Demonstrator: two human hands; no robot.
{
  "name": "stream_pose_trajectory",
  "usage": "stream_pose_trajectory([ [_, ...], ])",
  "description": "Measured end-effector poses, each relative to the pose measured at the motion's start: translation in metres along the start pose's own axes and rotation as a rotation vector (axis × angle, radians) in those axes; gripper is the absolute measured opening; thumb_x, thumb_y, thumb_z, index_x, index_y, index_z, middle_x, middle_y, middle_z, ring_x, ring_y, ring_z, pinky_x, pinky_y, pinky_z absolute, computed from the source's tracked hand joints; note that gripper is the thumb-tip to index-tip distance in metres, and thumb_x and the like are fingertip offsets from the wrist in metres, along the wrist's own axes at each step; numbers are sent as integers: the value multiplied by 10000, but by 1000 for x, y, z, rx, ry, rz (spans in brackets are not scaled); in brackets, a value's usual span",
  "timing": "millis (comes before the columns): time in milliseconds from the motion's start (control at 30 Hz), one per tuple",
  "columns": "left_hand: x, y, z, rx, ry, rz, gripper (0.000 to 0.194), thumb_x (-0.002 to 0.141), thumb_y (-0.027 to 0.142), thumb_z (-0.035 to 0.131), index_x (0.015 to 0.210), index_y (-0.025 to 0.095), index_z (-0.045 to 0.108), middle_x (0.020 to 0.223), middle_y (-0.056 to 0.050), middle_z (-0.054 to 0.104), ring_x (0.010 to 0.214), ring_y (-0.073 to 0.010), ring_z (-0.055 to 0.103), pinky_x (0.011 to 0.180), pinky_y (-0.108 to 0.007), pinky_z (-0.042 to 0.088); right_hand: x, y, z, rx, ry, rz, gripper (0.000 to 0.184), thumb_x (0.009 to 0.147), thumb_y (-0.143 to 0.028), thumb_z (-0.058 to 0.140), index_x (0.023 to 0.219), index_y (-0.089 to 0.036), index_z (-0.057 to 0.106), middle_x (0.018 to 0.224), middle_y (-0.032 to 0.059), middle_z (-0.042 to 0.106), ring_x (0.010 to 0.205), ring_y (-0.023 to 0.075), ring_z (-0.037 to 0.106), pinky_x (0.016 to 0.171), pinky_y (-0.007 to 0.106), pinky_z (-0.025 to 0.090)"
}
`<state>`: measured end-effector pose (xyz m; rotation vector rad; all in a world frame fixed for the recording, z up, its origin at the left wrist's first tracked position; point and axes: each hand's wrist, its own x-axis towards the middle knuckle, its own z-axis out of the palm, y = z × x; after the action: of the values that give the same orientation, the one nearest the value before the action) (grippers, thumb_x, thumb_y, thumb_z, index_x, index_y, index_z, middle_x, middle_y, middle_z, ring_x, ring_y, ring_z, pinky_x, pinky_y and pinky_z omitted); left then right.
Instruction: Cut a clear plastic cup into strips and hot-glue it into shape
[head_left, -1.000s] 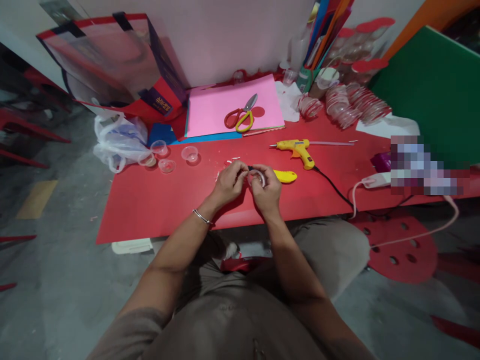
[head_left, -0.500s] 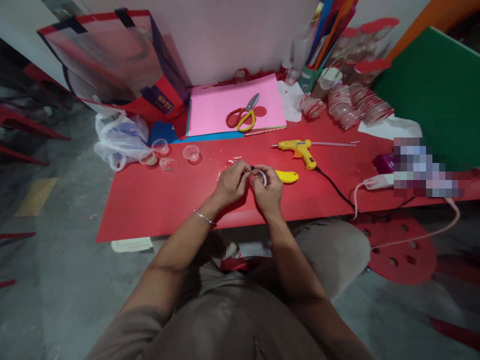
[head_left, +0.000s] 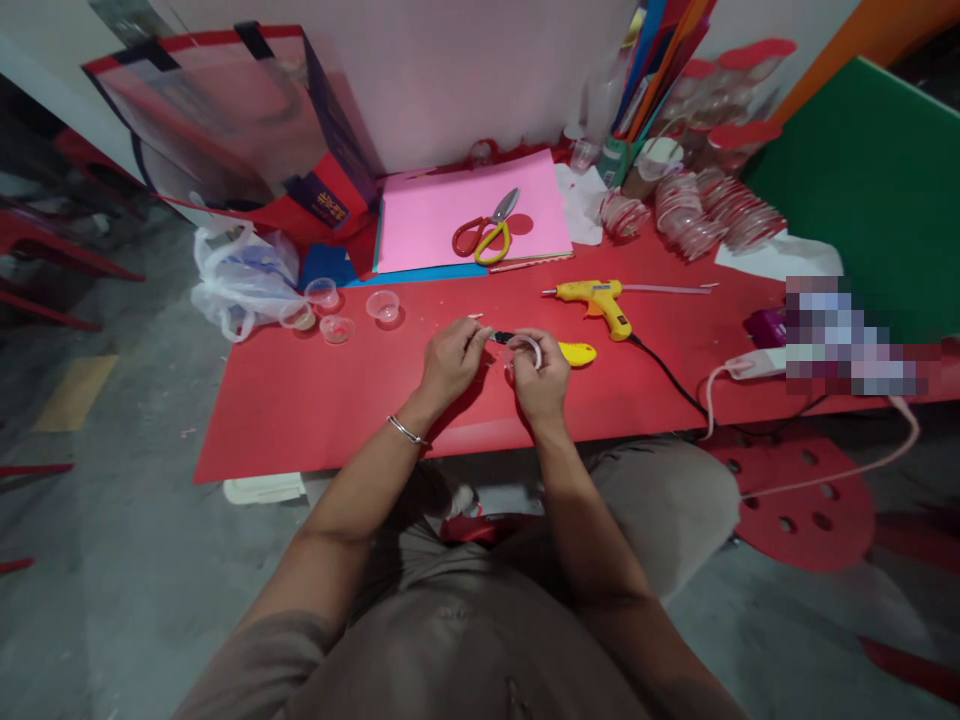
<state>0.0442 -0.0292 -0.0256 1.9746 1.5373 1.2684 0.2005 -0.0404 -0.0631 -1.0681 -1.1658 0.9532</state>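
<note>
A red table [head_left: 300, 400] stands against a pale wall. Above its near side, the right hand [head_left: 543, 378] holds a pale ring [head_left: 538, 352], with thumb and fingers curled around it. The left hand [head_left: 454, 356] has bent fingers just beside; whether they pinch something, I cannot tell. The ring looks like thin plastic: probably light, slightly springy and smooth, and hard squeezing may bend it. The outer rim seems the best place to take hold. Between the hands there is a dark piece [head_left: 502, 338], in line with a yellow handle [head_left: 578, 354]; maybe both are one knife. Farther lie a glue gun [head_left: 596, 293], whose small label is not readable, and scissors [head_left: 491, 234] on pink paper [head_left: 427, 225]. The bag [head_left: 352, 150] carries gold characters, too small to read.
</note>
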Motion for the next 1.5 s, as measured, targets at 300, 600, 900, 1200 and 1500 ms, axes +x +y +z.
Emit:
stream_pose_trajectory([
  [300,-3,5,8,-356,-152,-128,242,908,420,773,857,191,716,776,-19,680,682,-132,574,661,-271,449,0,-15,1,-34,28,-7,175,859,-253,639,1019,-236,706,943,15,758,843,188,701,801,341,581],
  [600,-1,8,4,-506,-224,-198,155,944,284,651,879,188,754,800,-48,727,714,-141,641,688,-279,510,0,-16,1,-44,34,-18,151,872,-250,629,1003,-241,704,928,17,765,857,186,704,821,338,571],
  [900,-1,13,2,-327,-139,-100,98,861,163,641,854,195,734,797,-17,691,637,-112,566,628,-267,460,-1,-14,1,-50,34,-39,177,864,-213,610,1012,-247,702,938,6,755,835,179,698,816,336,566],
  [1200,-7,9,5,-105,-151,-14,109,905,231,622,799,206,630,703,5,625,642,-137,519,637,-285,387,-1,-13,1,-271,45,-187,184,891,-219,618,1051,-263,698,1018,46,743,949,225,693,918,414,561],
  [1500,-5,5,0,-149,-259,-52,125,853,198,570,728,202,578,631,20,574,591,-130,474,600,-281,346,-2,-19,-2,-381,-36,-343,254,847,-132,593,1032,-270,698,949,34,721,867,220,633,853,394,530],
])
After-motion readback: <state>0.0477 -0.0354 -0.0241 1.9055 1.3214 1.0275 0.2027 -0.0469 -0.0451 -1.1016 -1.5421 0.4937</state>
